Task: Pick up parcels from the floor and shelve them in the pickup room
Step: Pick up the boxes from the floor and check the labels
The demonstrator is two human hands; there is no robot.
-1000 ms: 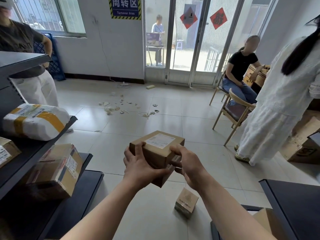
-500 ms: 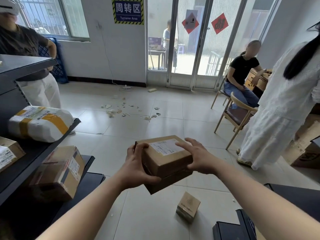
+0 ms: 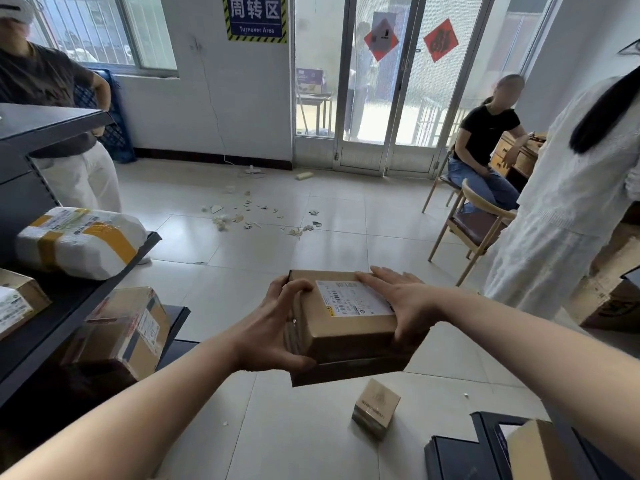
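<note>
A brown cardboard parcel point(image 3: 346, 327) with a white label on top is held above the floor in front of me, stacked on a flatter brown parcel point(image 3: 349, 370). My left hand point(image 3: 273, 327) grips the stack's left side, fingers curled over the top edge and thumb below. My right hand point(image 3: 401, 299) holds the right side, fingers laid across the top and thumb down the side. A small brown box point(image 3: 375, 408) lies on the tiled floor just below. The dark shelf point(image 3: 69, 299) stands at my left.
The left shelf carries a white bagged parcel point(image 3: 79, 240) and taped cardboard boxes point(image 3: 124, 330). A second dark shelf point(image 3: 491, 448) with a box is at lower right. A person in white point(image 3: 568, 216) stands right beside wooden chairs point(image 3: 474, 226). Another person point(image 3: 69, 133) stands left. Scraps point(image 3: 249, 216) litter the floor.
The stacked parcels have turned in my hands so the label faces up and nearer me. My right hand slid from the front corner onto the top and right side. My view shifted slightly left.
</note>
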